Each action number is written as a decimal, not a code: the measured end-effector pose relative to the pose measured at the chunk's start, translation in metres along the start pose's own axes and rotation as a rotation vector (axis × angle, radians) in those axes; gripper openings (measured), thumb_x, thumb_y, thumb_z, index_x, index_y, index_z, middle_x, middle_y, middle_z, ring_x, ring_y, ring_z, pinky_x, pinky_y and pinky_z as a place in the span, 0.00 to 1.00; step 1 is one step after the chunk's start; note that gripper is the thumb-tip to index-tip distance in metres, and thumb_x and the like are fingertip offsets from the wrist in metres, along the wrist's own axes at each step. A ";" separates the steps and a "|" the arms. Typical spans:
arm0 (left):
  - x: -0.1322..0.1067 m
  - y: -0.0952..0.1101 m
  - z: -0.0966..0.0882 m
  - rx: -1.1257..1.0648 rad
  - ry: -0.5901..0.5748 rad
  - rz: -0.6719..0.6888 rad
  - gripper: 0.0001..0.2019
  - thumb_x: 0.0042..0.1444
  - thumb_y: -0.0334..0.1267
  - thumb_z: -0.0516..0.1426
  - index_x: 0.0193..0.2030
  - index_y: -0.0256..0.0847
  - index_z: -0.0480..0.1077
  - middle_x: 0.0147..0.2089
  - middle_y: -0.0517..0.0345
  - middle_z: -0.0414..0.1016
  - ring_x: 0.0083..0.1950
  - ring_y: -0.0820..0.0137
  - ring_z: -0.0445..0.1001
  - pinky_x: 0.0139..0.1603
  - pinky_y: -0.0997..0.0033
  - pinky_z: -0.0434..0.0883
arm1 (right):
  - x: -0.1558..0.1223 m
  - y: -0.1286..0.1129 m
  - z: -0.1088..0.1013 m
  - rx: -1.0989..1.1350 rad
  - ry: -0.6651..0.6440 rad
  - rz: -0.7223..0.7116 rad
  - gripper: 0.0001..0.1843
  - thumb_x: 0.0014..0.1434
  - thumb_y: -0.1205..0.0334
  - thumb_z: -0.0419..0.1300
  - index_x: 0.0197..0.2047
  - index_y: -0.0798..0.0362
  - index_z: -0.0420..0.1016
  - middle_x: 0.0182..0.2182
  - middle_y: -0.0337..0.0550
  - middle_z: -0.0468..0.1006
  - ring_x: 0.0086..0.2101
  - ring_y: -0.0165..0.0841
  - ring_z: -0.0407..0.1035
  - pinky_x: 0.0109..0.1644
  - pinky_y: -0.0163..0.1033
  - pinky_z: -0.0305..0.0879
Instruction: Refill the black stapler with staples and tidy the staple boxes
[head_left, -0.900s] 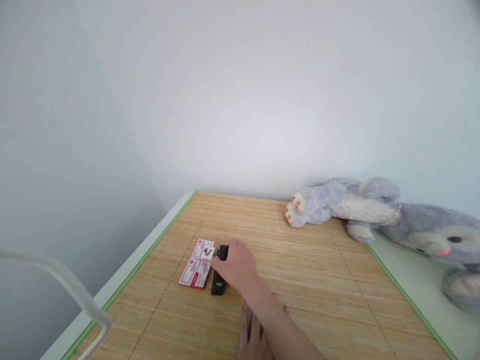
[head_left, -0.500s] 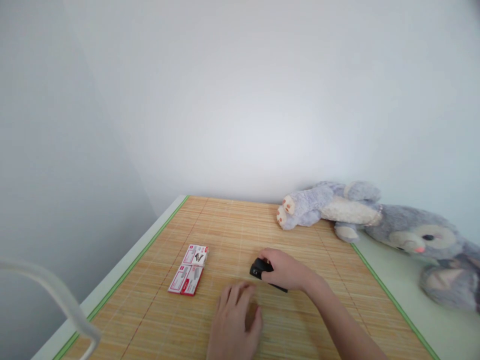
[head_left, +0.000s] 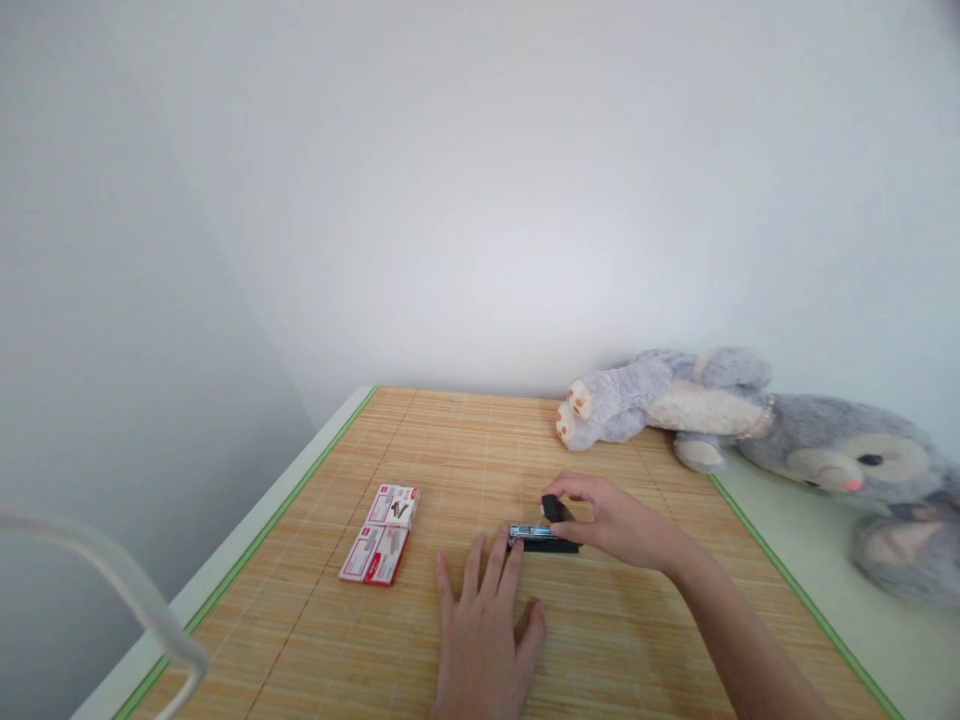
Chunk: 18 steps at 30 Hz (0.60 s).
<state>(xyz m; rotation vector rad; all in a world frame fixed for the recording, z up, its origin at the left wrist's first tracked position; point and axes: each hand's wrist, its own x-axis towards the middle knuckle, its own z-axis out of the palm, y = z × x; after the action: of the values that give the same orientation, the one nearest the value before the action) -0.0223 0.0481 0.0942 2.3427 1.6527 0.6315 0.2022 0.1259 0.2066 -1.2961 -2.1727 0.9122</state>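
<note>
A black stapler (head_left: 546, 545) lies on the bamboo mat with its top lifted, so the metal staple channel inside shows. My right hand (head_left: 611, 520) pinches the raised top cover between thumb and fingers. My left hand (head_left: 484, 635) is spread flat on the mat, and its fingertips touch the front end of the stapler. To the left are two small red-and-white staple boxes (head_left: 379, 535), placed end to end with their printed faces up.
A grey plush toy (head_left: 697, 410) lies along the back right of the bamboo mat (head_left: 465, 440) and past its green edge. A white cable or curved rod (head_left: 135, 600) crosses the lower left. A pale wall (head_left: 480, 200) stands behind.
The stapler's top has been raised by my right hand, exposing the metal channel. My left hand moved forward and right, its fingers straightening onto the stapler's front. The view shifted slightly.
</note>
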 end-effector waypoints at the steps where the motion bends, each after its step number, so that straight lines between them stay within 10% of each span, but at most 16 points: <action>1: 0.000 0.000 0.001 0.006 0.001 -0.002 0.32 0.67 0.47 0.53 0.76 0.60 0.52 0.77 0.60 0.57 0.77 0.47 0.52 0.74 0.22 0.32 | -0.010 0.004 -0.009 0.050 0.030 0.035 0.15 0.61 0.55 0.67 0.51 0.47 0.79 0.51 0.42 0.80 0.51 0.39 0.73 0.59 0.46 0.69; 6: -0.001 -0.002 0.003 0.021 0.006 0.006 0.34 0.67 0.46 0.53 0.77 0.62 0.47 0.78 0.63 0.53 0.78 0.49 0.50 0.75 0.24 0.34 | -0.063 0.044 -0.034 0.169 0.131 0.226 0.21 0.60 0.47 0.66 0.53 0.46 0.78 0.51 0.47 0.80 0.52 0.43 0.74 0.54 0.47 0.76; 13: -0.001 -0.009 0.004 0.052 0.006 0.070 0.31 0.69 0.38 0.50 0.77 0.59 0.50 0.78 0.59 0.55 0.78 0.53 0.52 0.75 0.30 0.48 | -0.097 0.084 -0.015 0.212 0.199 0.305 0.29 0.60 0.43 0.65 0.60 0.46 0.74 0.57 0.49 0.79 0.56 0.47 0.74 0.63 0.54 0.71; 18: -0.004 -0.046 -0.030 0.136 0.306 -0.086 0.18 0.69 0.40 0.52 0.63 0.47 0.70 0.71 0.48 0.62 0.73 0.54 0.58 0.74 0.39 0.55 | -0.125 0.088 -0.003 0.058 0.544 0.321 0.34 0.61 0.39 0.62 0.66 0.44 0.69 0.65 0.50 0.72 0.63 0.49 0.66 0.65 0.58 0.67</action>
<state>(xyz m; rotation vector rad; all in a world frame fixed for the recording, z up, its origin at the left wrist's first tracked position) -0.0761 0.0580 0.1008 2.3434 1.9709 0.9257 0.3138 0.0458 0.1386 -1.6622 -1.5400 0.6279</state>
